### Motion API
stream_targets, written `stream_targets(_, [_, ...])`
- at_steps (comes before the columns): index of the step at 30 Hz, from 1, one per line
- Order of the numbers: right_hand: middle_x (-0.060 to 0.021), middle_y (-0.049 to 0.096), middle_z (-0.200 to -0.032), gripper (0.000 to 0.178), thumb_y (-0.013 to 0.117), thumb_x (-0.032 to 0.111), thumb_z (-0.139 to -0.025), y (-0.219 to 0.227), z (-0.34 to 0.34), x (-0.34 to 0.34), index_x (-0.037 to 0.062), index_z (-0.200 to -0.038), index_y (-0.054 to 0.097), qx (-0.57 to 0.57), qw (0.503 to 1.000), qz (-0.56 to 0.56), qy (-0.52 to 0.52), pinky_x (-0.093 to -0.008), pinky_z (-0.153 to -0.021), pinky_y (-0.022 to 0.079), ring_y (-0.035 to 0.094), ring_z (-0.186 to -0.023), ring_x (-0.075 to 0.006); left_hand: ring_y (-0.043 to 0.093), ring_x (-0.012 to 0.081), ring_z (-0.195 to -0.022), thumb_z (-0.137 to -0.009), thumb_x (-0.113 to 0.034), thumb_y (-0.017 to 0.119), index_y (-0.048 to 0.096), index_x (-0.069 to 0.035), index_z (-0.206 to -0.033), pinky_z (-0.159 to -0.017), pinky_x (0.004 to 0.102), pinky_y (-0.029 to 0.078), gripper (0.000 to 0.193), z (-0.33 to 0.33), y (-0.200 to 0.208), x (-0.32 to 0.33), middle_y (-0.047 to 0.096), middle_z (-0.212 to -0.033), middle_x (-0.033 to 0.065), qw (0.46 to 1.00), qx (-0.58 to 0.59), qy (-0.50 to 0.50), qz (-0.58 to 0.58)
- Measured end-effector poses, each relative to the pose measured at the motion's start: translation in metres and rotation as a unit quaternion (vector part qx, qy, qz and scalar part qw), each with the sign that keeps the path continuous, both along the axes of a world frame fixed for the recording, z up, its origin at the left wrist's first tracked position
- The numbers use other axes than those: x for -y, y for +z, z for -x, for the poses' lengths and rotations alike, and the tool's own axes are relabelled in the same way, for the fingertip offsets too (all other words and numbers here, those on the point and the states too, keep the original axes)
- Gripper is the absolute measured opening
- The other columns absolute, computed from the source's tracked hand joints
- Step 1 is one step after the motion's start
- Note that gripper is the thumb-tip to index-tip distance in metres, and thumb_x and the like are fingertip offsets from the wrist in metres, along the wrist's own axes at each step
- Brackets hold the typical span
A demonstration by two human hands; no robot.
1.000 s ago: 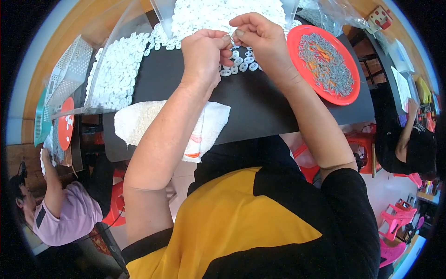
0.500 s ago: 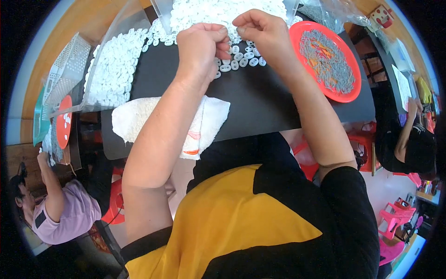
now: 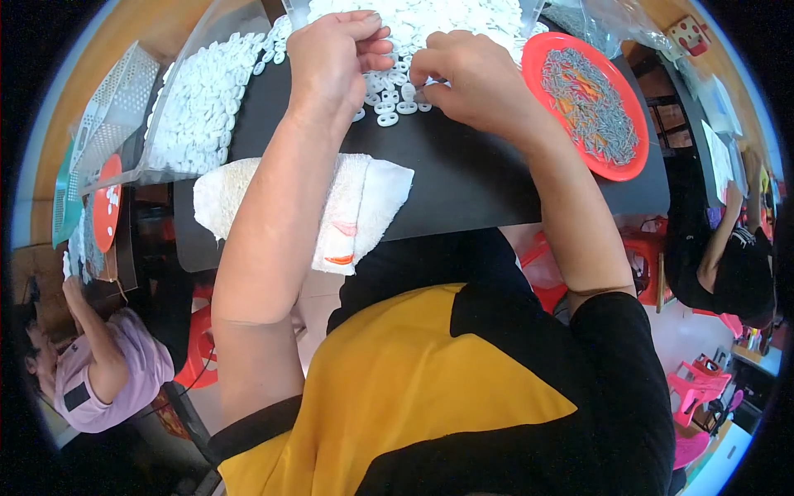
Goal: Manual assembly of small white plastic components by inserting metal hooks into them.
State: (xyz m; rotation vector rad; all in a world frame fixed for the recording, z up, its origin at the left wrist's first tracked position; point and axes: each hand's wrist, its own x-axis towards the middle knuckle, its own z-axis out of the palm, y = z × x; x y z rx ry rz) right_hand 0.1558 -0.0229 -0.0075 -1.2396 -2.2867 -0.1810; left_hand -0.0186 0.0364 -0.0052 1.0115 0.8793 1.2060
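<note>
Small white oval plastic pieces with two holes (image 3: pixel 387 120) lie loose on the dark table, in front of a larger heap of the same kind (image 3: pixel 447 21). My left hand (image 3: pixel 327 62) hovers at the left of the loose pieces, its fingers curled and thumb drawn in; whatever it may hold is too small to make out. Lower, on the right of these pieces, my right hand (image 3: pixel 471 78) has thumb and index finger closed at a white oval piece; the grip is partly hidden. Beyond my right hand stands a red plate (image 3: pixel 635 136) strewn with grey screws (image 3: pixel 591 99).
A clear bin (image 3: pixel 124 178) of white pieces (image 3: pixel 194 116) stands at the left. A folded white towel (image 3: pixel 376 198) lies at the table's near edge. Plastic bags (image 3: pixel 616 29) sit at the back right. One person (image 3: pixel 120 372) works at far left, another (image 3: pixel 724 264) at far right.
My hands have moved apart. The left went left and slightly up; the right came down toward the loose white pieces. The view has shifted slightly.
</note>
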Motion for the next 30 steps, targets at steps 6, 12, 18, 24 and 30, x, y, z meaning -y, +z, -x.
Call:
stream_targets(6, [-0.0070, 0.063, -0.079, 0.011, 0.068, 0.003, -0.071, 0.000, -0.002, -0.001, 0.0110, -0.079, 0.069, 0.094, 0.995, -0.018, -0.031, -0.0382, -0.070, 0.049, 0.062, -0.081, -0.0260, 0.062, 0.0185, -0.073, -0.089, -0.006, 0.060, 0.057, 0.006, -0.101, -0.062, 0.0281, 0.052, 0.018, 0.000, -0.005, -0.003, 0.063, -0.088, 0.0140, 1.000, -0.001, -0.023, -0.011])
stream_targets(12, [-0.0051, 0.062, -0.080, 0.012, 0.069, 0.006, -0.071, -0.004, 0.001, 0.000, 0.0130, -0.080, 0.070, 0.096, 0.995, -0.031, -0.008, -0.0381, -0.074, 0.048, 0.061, -0.085, -0.0250, 0.062, 0.0180, -0.071, -0.089, -0.006, 0.059, 0.057, 0.007, -0.102, -0.060, 0.0272, 0.052, 0.018, -0.003, -0.005, -0.002, 0.063, -0.088, 0.0143, 0.999, 0.002, -0.028, -0.018])
stream_targets(18, [-0.0031, 0.059, -0.081, 0.011, 0.067, 0.009, -0.070, -0.010, 0.008, -0.001, 0.0133, -0.079, 0.070, 0.132, 0.988, -0.077, 0.007, -0.0369, -0.075, 0.044, 0.057, -0.085, -0.0227, 0.062, 0.0181, -0.070, -0.089, -0.005, 0.059, 0.057, 0.007, -0.102, -0.058, 0.0270, 0.052, 0.018, 0.000, -0.009, -0.007, 0.063, -0.087, 0.0144, 0.999, 0.024, -0.029, -0.010])
stream_targets(24, [-0.0048, 0.057, -0.078, 0.006, 0.062, 0.012, -0.070, -0.010, 0.023, 0.006, 0.0071, -0.071, 0.065, 0.240, 0.961, -0.136, 0.018, -0.0354, -0.074, 0.041, 0.055, -0.081, -0.0217, 0.061, 0.0178, -0.069, -0.088, -0.005, 0.059, 0.057, 0.007, -0.101, -0.057, 0.0269, 0.051, 0.018, -0.005, 0.006, 0.005, 0.063, -0.085, 0.0136, 0.999, 0.039, -0.015, -0.005])
stream_targets(30, [-0.0075, 0.056, -0.074, 0.009, 0.060, 0.013, -0.071, -0.008, 0.021, 0.002, 0.0048, -0.071, 0.062, 0.312, 0.939, -0.147, 0.015, -0.0358, -0.074, 0.041, 0.055, -0.079, -0.0225, 0.057, 0.0171, -0.060, -0.086, -0.005, 0.058, 0.059, 0.005, -0.092, -0.051, 0.0275, 0.048, 0.011, -0.002, 0.000, -0.008, 0.060, -0.077, 0.0106, 0.997, 0.071, -0.012, 0.011])
